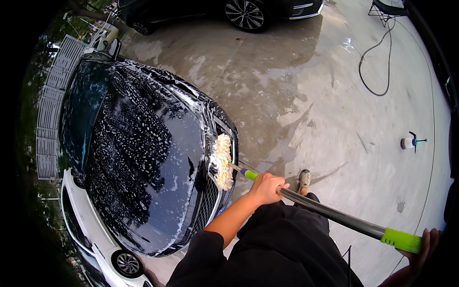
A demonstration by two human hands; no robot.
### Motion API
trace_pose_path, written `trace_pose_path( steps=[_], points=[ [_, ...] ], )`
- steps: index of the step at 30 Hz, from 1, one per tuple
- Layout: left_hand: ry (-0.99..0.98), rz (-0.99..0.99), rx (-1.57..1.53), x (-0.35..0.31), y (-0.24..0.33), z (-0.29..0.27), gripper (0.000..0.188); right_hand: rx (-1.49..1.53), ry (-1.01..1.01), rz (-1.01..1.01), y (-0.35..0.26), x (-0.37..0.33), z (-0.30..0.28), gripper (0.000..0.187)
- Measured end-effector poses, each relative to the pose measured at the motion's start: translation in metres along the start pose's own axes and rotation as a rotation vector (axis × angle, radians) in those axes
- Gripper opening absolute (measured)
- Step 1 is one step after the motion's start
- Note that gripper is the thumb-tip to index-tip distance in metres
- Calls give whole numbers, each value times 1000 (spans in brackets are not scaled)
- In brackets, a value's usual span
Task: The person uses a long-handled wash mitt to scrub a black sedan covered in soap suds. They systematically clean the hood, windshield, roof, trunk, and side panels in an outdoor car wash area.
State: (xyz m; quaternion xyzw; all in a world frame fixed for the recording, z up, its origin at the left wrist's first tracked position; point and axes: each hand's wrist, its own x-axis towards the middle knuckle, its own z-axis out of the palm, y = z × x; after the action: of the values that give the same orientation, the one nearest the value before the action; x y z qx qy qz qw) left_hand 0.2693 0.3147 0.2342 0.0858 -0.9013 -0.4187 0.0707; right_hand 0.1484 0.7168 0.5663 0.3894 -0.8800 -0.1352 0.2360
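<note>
My left hand (267, 188) is wrapped round the metal pole of a car wash mop (334, 216), just behind its green and purple collar. At the lower right, my right hand (424, 248) closes on the bright green grip at the pole's other end. The shaggy cream mop head (223, 161) presses against the front of a black car (138, 148), by the grille (203, 201). White suds and droplets cover much of the hood and windshield; a smoother grey sheen shows nearer the front.
Another black car (248, 15) stands at the far side, a white car (103, 239) at lower left. On the partly wet concrete lie a dark hose (388, 62) and a white spray bottle (408, 143). A folding chair (386, 10) is at top right. My shoe (304, 177) shows below.
</note>
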Motion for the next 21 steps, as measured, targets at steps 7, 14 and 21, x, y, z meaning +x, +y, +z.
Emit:
trace_pose_path(
  steps=[7, 14, 21],
  points=[
    [-271, -264, 64, -43, -99, 82, 35, -62, -1, -666, -62, 49, 52, 31],
    [-535, -402, 178, -40, -143, 128, 43, 166, -51, -417, -92, -20, 175, 21],
    [-546, -299, 237, 3, -165, 163, 37, 200, -109, -278, -59, -33, 243, 19]
  ],
)
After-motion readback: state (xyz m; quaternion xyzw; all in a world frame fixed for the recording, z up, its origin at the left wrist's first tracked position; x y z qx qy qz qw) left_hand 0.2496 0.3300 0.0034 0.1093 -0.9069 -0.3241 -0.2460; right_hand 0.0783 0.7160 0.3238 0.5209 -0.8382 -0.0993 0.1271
